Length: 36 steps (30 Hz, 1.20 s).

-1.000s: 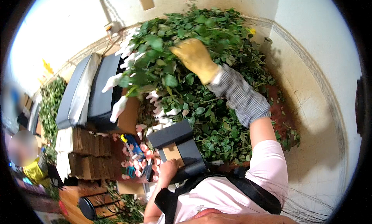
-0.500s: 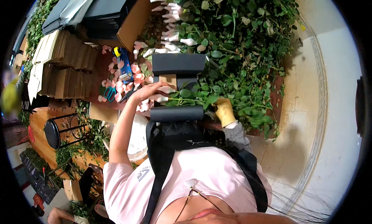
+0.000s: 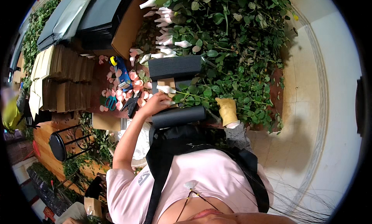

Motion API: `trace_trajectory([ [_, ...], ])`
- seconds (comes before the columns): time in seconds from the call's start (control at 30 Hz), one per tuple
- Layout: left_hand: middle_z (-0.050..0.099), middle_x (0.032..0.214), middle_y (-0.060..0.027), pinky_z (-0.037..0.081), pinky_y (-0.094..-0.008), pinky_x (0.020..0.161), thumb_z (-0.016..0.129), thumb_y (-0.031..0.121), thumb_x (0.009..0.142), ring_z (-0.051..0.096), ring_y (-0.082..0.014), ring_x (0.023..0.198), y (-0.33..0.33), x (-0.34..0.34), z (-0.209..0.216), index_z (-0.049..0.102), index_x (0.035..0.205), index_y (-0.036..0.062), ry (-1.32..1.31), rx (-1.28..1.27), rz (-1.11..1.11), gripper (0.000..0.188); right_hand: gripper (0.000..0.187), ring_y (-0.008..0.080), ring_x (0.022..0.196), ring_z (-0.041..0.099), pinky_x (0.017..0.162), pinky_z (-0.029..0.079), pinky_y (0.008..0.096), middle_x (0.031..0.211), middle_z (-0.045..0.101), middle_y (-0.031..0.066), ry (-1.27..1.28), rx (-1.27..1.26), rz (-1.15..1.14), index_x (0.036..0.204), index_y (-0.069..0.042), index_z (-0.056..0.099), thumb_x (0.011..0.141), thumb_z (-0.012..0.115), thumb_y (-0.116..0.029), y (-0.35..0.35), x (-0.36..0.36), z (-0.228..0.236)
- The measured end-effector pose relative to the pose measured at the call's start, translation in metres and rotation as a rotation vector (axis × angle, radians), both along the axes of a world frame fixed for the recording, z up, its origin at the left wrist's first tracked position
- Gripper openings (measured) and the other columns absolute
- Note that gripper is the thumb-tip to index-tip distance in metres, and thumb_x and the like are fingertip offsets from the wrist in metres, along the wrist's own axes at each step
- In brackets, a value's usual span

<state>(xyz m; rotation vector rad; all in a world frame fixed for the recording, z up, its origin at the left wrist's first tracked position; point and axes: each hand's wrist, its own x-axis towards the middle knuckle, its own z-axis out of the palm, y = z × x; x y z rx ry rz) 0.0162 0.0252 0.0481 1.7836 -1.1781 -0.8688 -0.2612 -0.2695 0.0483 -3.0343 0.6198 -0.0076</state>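
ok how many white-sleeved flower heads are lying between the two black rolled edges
2: the upper flower head lies on the cardboard piece; the lower flower head is partly covered by the left hand. More may be hidden underneath.

Your bare left hand (image 3: pixel 155 104) touched a white-sleeved bud (image 3: pixel 168 102) over the dark wrap (image 3: pixel 175 68), your gloved right hand (image 3: pixel 227 111) was beside leafy stems (image 3: pixel 244 94), and teal scissors (image 3: pixel 111 103) lay by pink petals (image 3: pixel 120 96).

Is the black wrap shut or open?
Open: the wrap has its two sides apart, with card and a flower showing between.
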Motion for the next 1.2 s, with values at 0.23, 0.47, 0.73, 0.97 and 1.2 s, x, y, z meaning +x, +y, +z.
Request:
trace_trajectory([
  [0.23,0.06,0.114,-0.0125,0.05,-0.0413,0.091,0.073,0.02,0.082,0.058,-0.0335,0.111,-0.003,-0.009,0.043,0.074,0.102,0.011,-0.734,-0.009,-0.152,0.022,0.031,0.0322,0.085,0.068,0.074,0.054,0.0437,0.088,0.072,0.0101,0.108,-0.062,-0.026,0.102,-0.013,0.075,0.074,0.066,-0.003,0.012,0.019,0.033],
  [0.47,0.054,0.125,-0.0176,0.049,-0.0443,0.101,0.082,0.02,0.076,0.056,-0.0361,0.115,-0.007,0.0,0.019,0.066,0.124,0.0109,-0.433,-0.015,-0.169,0.052,0.054,0.0316,0.122,0.061,0.102,0.049,0.0407,0.136,0.061,0.0168,0.251,0.712,-0.017,0.139,-0.006,0.055,0.092,0.067,-0.03,-0.045,0.001,0.034],
  [0.73,0.061,0.105,-0.0166,0.057,-0.0408,0.079,0.085,0.028,0.076,0.068,-0.0316,0.087,-0.008,-0.007,0.021,0.065,0.123,0.0037,-0.377,0.034,-0.077,0.057,0.052,0.0238,0.125,0.059,0.108,0.046,0.0378,0.141,0.058,0.0122,-0.529,0.626,0.329,0.146,-0.007,0.049,0.097,0.062,-0.02,-0.098,0.172,0.222],
  [0.97,0.062,0.102,-0.0147,0.054,-0.0397,0.082,0.084,0.031,0.076,0.064,-0.0322,0.093,-0.01,-0.006,0.028,0.066,0.122,0.0021,-0.416,-0.007,-0.089,0.058,0.051,0.0297,0.123,0.057,0.111,0.041,0.0424,0.133,0.062,0.013,-1.037,-0.413,0.109,0.14,-0.01,0.052,0.091,0.068,-0.017,-0.187,0.381,0.357],
  [1.2,0.061,0.102,-0.0133,0.053,-0.0405,0.083,0.085,0.03,0.075,0.064,-0.0326,0.094,-0.006,-0.009,0.024,0.066,0.123,0.0043,-0.386,0.051,-0.05,0.057,0.011,0.0253,0.103,0.065,0.097,0.049,0.0389,0.103,0.068,0.004,-0.733,-0.419,-0.105,0.098,-0.011,0.068,0.088,0.065,-0.015,-0.206,0.422,0.268],
])
